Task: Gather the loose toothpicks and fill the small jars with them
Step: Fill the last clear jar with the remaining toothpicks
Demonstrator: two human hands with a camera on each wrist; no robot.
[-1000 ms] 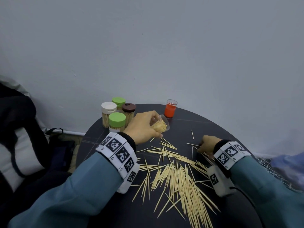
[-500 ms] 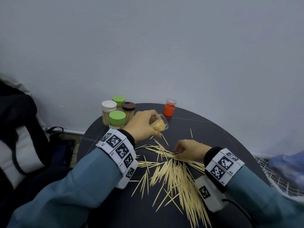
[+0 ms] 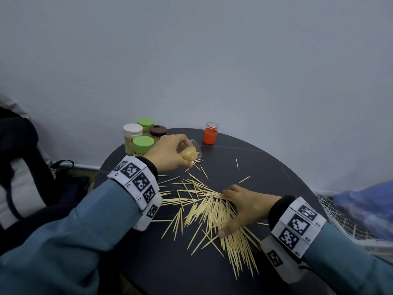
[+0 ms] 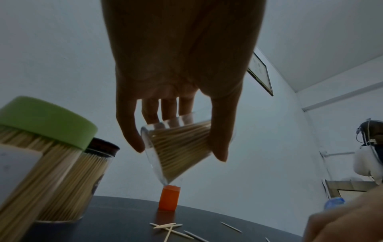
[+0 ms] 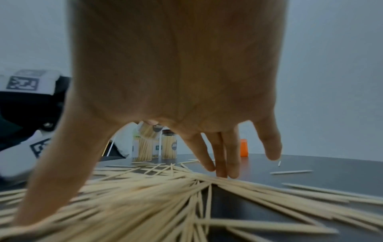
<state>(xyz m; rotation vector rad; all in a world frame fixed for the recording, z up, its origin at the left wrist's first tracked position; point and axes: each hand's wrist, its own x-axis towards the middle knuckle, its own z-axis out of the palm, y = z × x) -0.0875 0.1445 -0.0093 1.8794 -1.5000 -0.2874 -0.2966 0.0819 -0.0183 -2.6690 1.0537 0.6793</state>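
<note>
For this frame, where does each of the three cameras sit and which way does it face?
Head: above, looking down at the round table; both forearms and hands show.
Left wrist: low, looking along the left hand gripping a tilted clear jar of toothpicks.
Right wrist: low, looking along the right hand spread on the toothpick pile.
Shared: the orange cup appears in all three.
</note>
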